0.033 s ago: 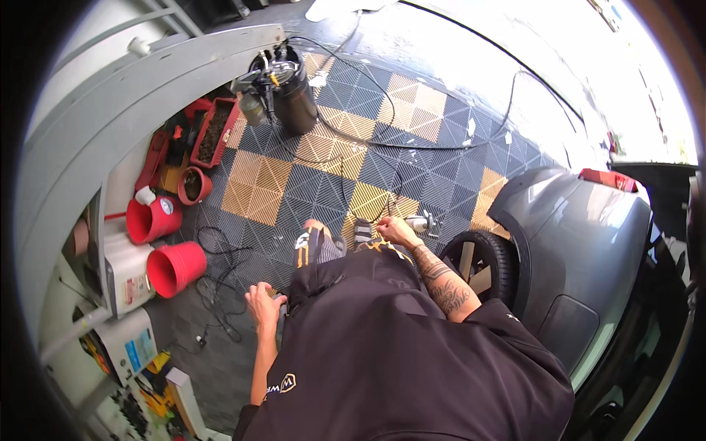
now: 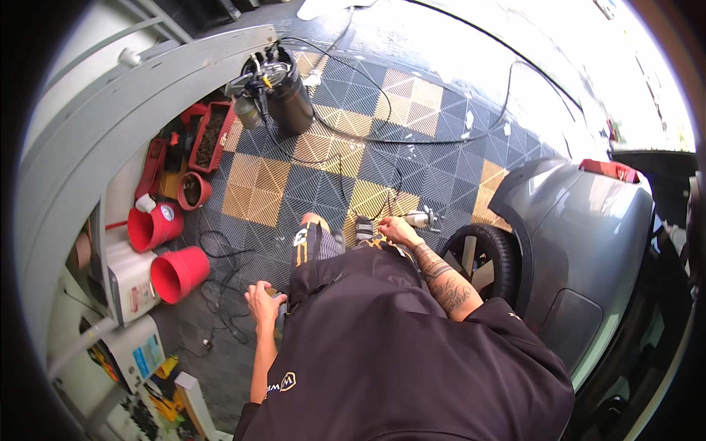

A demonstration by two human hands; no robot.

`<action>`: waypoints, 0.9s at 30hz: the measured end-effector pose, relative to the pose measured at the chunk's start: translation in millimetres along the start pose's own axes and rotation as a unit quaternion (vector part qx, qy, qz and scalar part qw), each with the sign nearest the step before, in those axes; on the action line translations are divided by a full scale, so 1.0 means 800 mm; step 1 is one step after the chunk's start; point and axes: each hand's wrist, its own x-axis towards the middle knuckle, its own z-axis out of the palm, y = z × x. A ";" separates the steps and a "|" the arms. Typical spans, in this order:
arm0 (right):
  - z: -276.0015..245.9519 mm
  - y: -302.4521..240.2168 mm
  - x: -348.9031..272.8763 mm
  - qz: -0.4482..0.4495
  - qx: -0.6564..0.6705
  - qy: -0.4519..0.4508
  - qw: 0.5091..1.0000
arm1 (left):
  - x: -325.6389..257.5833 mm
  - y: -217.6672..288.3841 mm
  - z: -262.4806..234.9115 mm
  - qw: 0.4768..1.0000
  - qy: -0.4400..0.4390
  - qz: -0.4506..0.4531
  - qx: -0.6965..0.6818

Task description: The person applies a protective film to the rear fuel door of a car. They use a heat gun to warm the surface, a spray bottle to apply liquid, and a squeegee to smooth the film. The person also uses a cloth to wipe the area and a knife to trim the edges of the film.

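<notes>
Two bare hands low over a patterned floor. The right hand hovers by the right leg, its fingers bent closely together; whether they pinch the thin dark cord, which loops toward them, I cannot tell. Just beyond it, slightly right, a white-and-grey object lies on the tiles. The left hand hangs at the left side with its fingers loosely bent; anything within them is hidden from me.

In my judgement, good handling here asks for a low, steady right hand, the cord clear of both feet, and elbows clear of the car.

The floor is ribbed tiling in dark grey and tan squares, crossed by a thicker hose. Far left stands a dark canister; nearer on that side, two red pots and a trough planter sit below a grey beam. At right, a tyred wheel stands beside the car; the far right is washed out by light.
</notes>
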 end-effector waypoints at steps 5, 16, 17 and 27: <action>0.032 0.085 0.022 0.088 0.068 0.063 0.992 | 0.157 0.022 -0.101 0.927 -0.364 0.022 -0.089; 0.121 0.004 0.109 0.285 0.307 0.250 0.873 | 0.622 0.209 -0.040 0.876 -0.459 0.127 -0.077; 0.137 -0.013 0.111 0.279 0.252 0.262 0.888 | 0.638 0.219 -0.041 0.869 -0.471 0.135 -0.072; 0.311 -0.083 0.030 0.450 0.523 0.279 0.668 | 0.685 0.339 -0.006 0.772 -0.576 0.239 0.128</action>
